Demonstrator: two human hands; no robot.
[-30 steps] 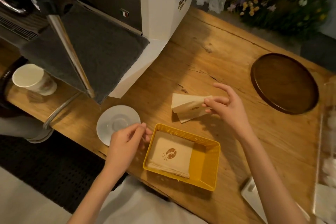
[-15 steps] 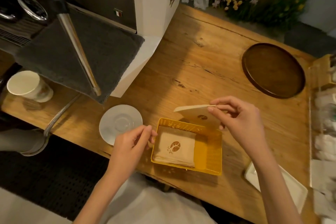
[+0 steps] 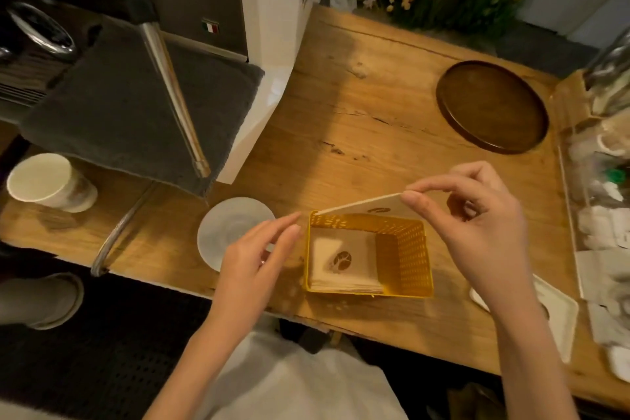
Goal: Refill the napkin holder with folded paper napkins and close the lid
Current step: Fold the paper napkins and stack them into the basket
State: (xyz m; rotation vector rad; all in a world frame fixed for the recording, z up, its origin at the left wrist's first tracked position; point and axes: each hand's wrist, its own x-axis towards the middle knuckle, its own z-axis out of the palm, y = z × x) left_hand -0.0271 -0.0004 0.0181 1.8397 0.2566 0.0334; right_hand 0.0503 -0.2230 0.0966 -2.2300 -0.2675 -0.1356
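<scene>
Wooden counter (image 3: 358, 133) carries napkin holder (image 3: 405, 249), saucer (image 3: 225, 228), round tray (image 3: 491, 106), paper cup (image 3: 44, 181).

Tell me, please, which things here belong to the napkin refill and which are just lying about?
Job: yellow perforated plastic holder; beige folded napkin stack inside; loose beige folded napkin pinched by right hand.
Idle: white round saucer; white paper cup; dark round wooden tray; grey cloth.

Yellow perforated holder (image 3: 402, 249), cream napkins (image 3: 324, 249) with brown logo (image 3: 342, 261), seemingly grey cloth (image 3: 119, 112)

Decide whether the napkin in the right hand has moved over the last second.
Yes. The folded napkin, pinched by the right hand, has come toward the person: from over the wooden counter beyond the yellow napkin holder to above the holder's far rim.
</scene>
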